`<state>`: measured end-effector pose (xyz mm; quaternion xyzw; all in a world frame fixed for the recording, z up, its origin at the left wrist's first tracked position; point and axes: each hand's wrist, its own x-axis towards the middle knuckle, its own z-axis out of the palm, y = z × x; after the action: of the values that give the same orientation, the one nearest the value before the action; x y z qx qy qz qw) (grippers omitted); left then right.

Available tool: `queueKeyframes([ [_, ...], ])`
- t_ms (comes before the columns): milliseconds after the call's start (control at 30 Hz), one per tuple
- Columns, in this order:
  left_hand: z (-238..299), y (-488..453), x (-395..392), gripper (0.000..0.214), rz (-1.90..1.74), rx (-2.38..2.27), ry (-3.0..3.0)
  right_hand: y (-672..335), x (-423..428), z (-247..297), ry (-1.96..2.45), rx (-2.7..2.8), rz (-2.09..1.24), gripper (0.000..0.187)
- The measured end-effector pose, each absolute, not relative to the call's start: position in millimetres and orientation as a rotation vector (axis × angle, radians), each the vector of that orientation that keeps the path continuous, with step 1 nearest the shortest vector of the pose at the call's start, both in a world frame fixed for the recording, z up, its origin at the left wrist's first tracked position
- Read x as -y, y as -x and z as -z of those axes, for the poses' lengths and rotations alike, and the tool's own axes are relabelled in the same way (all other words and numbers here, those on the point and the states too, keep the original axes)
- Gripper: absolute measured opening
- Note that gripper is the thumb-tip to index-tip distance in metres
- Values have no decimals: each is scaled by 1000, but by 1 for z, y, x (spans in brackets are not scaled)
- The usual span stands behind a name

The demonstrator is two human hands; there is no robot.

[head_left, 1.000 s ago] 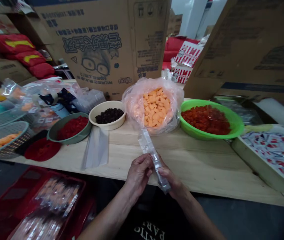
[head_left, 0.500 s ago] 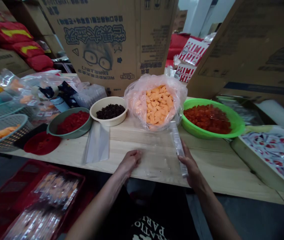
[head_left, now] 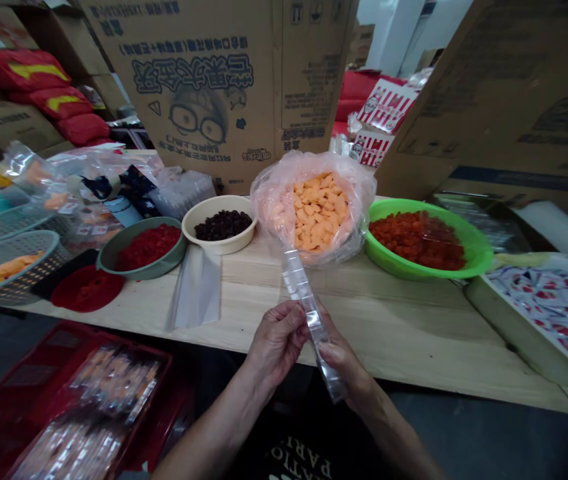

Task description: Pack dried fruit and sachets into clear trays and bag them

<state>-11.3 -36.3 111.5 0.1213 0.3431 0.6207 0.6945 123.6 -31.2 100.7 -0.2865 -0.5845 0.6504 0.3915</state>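
1. Head view, hands: the person's two bare forearms reach up from the bottom edge. The left hand (head_left: 278, 342) is curled, its fingers closed against a narrow clear plastic strip (head_left: 311, 320). The right hand (head_left: 343, 360) is partly closed and grips the same strip from the other side, its fingers partly hidden behind it.
2. The strip runs diagonally over the edge of the wooden table (head_left: 404, 333), its upper end overlapping the pink plastic bag (head_left: 284, 213) in view. What fills the strip is hard to make out.
3. On the table are one bag of orange cubes, one sage bowl (head_left: 107, 260) of red pieces, one cream bowl (head_left: 221, 240) of dark dried fruit, and one green basin (head_left: 479, 257) of red-orange pieces.
4. Left of these lie two grey perforated baskets (head_left: 14, 267), one flat clear sleeve (head_left: 195, 290) and one red round lid (head_left: 87, 288).
5. A red crate (head_left: 89, 400) of packets is cut off below; cardboard boxes (head_left: 214, 87) stand behind.
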Motion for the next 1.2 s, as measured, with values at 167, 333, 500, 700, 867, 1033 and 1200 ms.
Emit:
queueKeyframes([
  [167,-120,7,43,39,-1409,-852,-506,-120,32,-88,709,1425,-1690,78],
  [333,-113,49,42,44,-1429,-1026,-618,-138,16,-78,893,1205,-1646,79],
  [500,-87,171,30,40,-1194,-1626,-757,-177,-5,-87,1074,1247,-1449,76],
  [700,-88,170,25,20,-1317,-1880,-854,-167,5,-78,1016,1436,-1488,83],
  [867,-106,48,37,39,-1318,-1024,-742,-136,27,-85,833,1568,-1562,82],
  [1033,-114,-4,37,44,-1318,-782,-338,-135,34,-101,783,1430,-1608,78],
  [1200,-114,-13,31,40,-1321,-823,-427,-146,30,-99,784,1370,-1631,78],
])
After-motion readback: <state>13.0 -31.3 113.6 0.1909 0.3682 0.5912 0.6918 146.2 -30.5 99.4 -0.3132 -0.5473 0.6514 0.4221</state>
